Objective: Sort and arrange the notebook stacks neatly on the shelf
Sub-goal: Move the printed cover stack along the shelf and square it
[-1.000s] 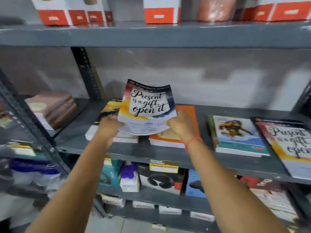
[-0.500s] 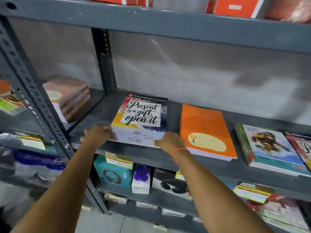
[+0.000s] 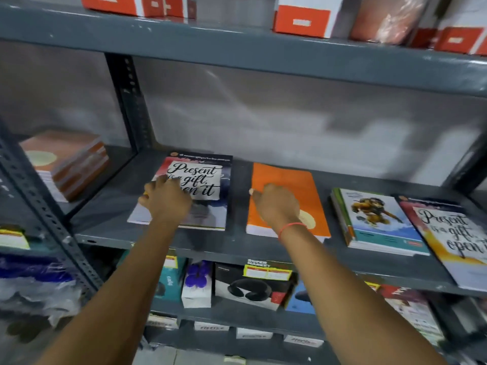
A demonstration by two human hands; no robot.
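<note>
On the grey shelf [image 3: 237, 246] lie several notebook stacks. The "Present is a gift, open it" stack [image 3: 205, 175] lies flat at the left, and my left hand [image 3: 166, 198] rests on its cover with fingers spread. To its right is an orange stack [image 3: 290, 185], and my right hand [image 3: 274, 204] lies on top of it, fingers loosely curled, holding nothing that I can see. Further right sit a stack with a cartoon figure cover [image 3: 376, 219] and a second "Present is a gift" stack [image 3: 453, 233] angled at the right edge.
A brown notebook stack [image 3: 66, 164] sits in the bay to the left, behind the perforated upright [image 3: 126, 101]. Orange and white boxes [image 3: 303, 19] line the shelf above. Boxed goods and price tags [image 3: 266, 272] fill the shelf below.
The "Present is a gift" notebook, held up in both hands a second ago, now lies flat on the left stack. My right hand moved off it onto the orange stack; my left hand moved onto its cover.
</note>
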